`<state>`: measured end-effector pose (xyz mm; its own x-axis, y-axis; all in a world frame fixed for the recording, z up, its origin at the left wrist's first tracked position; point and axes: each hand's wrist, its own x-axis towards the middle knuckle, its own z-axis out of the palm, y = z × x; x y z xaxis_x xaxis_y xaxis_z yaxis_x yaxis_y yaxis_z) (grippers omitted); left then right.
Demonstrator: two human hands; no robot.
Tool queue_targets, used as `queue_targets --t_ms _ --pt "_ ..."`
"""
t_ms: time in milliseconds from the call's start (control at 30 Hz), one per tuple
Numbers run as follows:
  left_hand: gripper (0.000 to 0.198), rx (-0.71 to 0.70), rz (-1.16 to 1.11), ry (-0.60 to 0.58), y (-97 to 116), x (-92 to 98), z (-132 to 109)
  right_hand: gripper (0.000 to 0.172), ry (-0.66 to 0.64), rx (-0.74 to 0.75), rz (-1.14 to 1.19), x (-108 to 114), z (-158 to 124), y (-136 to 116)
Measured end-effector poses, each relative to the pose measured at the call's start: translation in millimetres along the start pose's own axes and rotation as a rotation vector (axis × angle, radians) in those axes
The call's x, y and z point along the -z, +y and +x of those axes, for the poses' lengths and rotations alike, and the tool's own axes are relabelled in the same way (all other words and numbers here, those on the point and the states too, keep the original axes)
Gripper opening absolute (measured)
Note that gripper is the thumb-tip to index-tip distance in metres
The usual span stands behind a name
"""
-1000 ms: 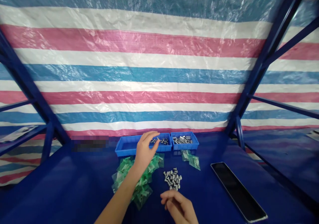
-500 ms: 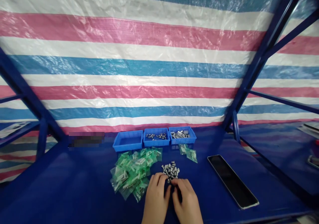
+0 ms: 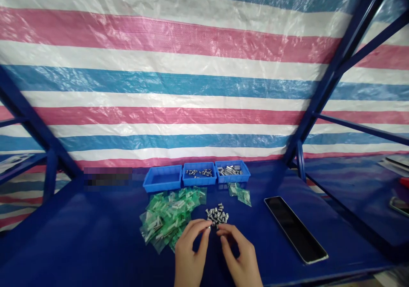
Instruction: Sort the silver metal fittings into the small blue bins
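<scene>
A small pile of shiny metal screws lies on the blue table just beyond my fingertips. My left hand is at the pile's near left, thumb and forefinger pinched on a small shiny piece that looks like one screw. On the right, my right hand curls at the pile's near edge, its fingertips drawn close together. Whatever is between them is too small to make out. Left of the pile is a heap of small green-tinted clear bags with pale parts inside.
Three blue bins stand in a row behind: a left bin, a middle bin with small screws, a right bin with metal pins. Two bags lie before them. A phone is at right; blue frame posts flank the table.
My hands have moved apart, the left one shifting left with a small shiny piece now showing in its pinch. The view has shifted slightly.
</scene>
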<state>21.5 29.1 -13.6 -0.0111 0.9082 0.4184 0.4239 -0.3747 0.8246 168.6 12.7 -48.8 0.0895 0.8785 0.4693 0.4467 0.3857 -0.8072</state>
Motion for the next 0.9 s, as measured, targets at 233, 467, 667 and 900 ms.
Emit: queue_targets --t_ms 233,467,667,900 --pt "0.017 0.193 -0.292 -0.013 13.2 14.3 -2.2 0.027 -0.025 0.155 0.125 7.0 12.0 -29.5" --pt "0.02 0.346 -0.398 -0.024 12.4 19.3 -3.4 0.02 -0.06 0.234 0.143 8.5 16.6 -32.8" --pt "0.027 0.385 -0.455 -0.025 9.4 19.6 -5.2 0.017 -0.017 0.274 0.092 8.4 18.2 -33.3" --pt "0.023 0.285 -0.433 0.05 22.1 12.3 -13.7 0.018 -0.011 0.019 0.262 7.0 18.2 -36.5"
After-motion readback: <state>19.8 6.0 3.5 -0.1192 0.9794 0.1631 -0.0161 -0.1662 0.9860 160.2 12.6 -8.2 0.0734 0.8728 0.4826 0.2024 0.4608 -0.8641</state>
